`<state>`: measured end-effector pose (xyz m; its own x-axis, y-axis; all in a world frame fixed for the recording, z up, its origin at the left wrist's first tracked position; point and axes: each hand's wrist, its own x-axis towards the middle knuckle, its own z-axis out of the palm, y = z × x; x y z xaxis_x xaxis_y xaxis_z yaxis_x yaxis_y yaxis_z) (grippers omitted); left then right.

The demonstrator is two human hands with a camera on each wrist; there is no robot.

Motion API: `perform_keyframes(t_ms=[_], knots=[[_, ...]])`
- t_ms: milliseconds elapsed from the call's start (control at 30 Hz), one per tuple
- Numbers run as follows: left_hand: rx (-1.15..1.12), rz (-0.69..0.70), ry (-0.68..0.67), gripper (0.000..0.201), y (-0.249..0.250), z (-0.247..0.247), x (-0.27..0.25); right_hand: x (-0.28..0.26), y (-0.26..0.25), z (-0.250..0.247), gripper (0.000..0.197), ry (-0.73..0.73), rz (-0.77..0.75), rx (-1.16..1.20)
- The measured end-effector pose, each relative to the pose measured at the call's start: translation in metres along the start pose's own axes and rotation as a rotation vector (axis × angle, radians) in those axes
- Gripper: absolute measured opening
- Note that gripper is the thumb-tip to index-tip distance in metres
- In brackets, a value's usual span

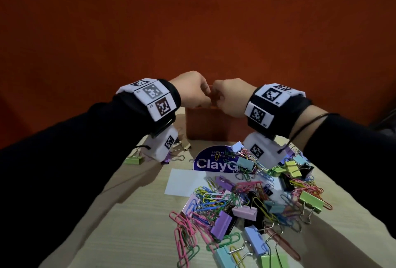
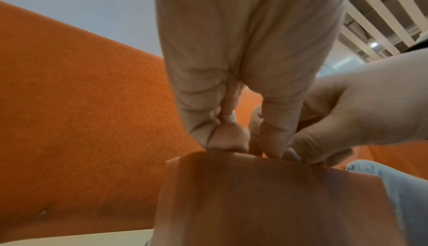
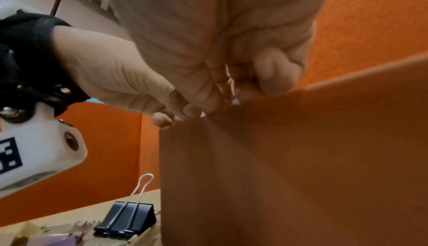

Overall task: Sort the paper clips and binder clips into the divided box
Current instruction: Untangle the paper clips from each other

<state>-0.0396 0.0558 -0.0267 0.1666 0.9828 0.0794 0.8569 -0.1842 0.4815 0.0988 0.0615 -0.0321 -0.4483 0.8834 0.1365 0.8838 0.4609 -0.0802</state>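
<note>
The orange divided box (image 1: 205, 124) stands at the far end of the table. Both hands hover just over its near rim, knuckle to knuckle, fingers curled. My left hand (image 1: 203, 96) pinches thumb against forefinger (image 3: 188, 111), and a pale glint shows at the tips. My right hand (image 1: 217, 97) curls its fingers round a small blue paper clip (image 3: 236, 97), mostly hidden. In the left wrist view the right thumb (image 2: 293, 154) meets the left fingertips (image 2: 231, 140) at the box rim (image 2: 208, 156). A heap of coloured paper clips and binder clips (image 1: 257, 199) lies near me. The inside of the box is hidden.
A white card (image 1: 186, 182) and a round blue sticker (image 1: 214, 162) lie between heap and box. A green binder clip (image 1: 134, 159) and a few more sit left of the box. A black binder clip (image 3: 126, 219) stands by the box. An orange wall (image 1: 192, 21) rises behind.
</note>
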Motion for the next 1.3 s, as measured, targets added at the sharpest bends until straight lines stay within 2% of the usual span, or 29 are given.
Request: perform_keyframes(t_ms=[100,233,333,400,467,567,633,700,800,867,967,1067,1200,1300], knots=[[-0.046,0.025,-0.010,0.028,-0.005,0.000,-0.003,-0.005,0.005,0.002,0.029,0.052,-0.019,0.070],[-0.110,0.049,-0.028,0.029,-0.008,-0.003,-0.010,-0.008,0.008,0.003,0.026,0.095,-0.046,0.097],[-0.013,0.110,0.090,0.022,-0.008,-0.001,-0.021,-0.017,0.005,0.004,0.021,0.162,-0.112,0.119],[0.038,0.162,0.163,0.017,-0.009,0.004,-0.035,-0.033,-0.003,0.003,0.018,0.137,-0.189,0.103],[0.083,0.189,0.103,0.010,-0.012,0.010,-0.047,-0.051,-0.012,0.003,0.012,-0.003,-0.279,0.074],[0.240,0.207,-0.146,0.008,-0.020,0.023,-0.059,-0.073,-0.023,0.012,0.016,-0.266,-0.347,0.030],[0.322,0.195,-0.273,0.009,-0.025,0.033,-0.062,-0.079,-0.026,0.021,0.020,-0.377,-0.342,-0.011],[0.359,0.179,-0.334,0.012,-0.026,0.041,-0.064,-0.080,-0.027,0.027,0.019,-0.439,-0.329,-0.035],[0.391,0.188,-0.351,0.012,-0.022,0.046,-0.065,-0.076,-0.025,0.025,0.009,-0.478,-0.297,-0.051],[0.408,0.209,-0.341,0.009,-0.020,0.046,-0.065,-0.071,-0.021,0.020,0.011,-0.488,-0.269,-0.037],[0.421,0.210,-0.335,0.008,-0.019,0.048,-0.063,-0.059,-0.014,0.014,0.005,-0.372,-0.243,-0.024],[0.428,0.181,-0.334,0.014,-0.019,0.050,-0.061,-0.046,-0.009,0.017,0.017,-0.312,-0.222,-0.059],[0.381,0.165,-0.341,0.004,-0.020,0.048,-0.061,-0.039,-0.011,0.028,0.035,-0.398,-0.241,-0.127],[0.291,0.107,-0.342,0.015,-0.019,0.047,-0.060,-0.038,-0.011,0.036,0.038,-0.410,-0.262,-0.152]])
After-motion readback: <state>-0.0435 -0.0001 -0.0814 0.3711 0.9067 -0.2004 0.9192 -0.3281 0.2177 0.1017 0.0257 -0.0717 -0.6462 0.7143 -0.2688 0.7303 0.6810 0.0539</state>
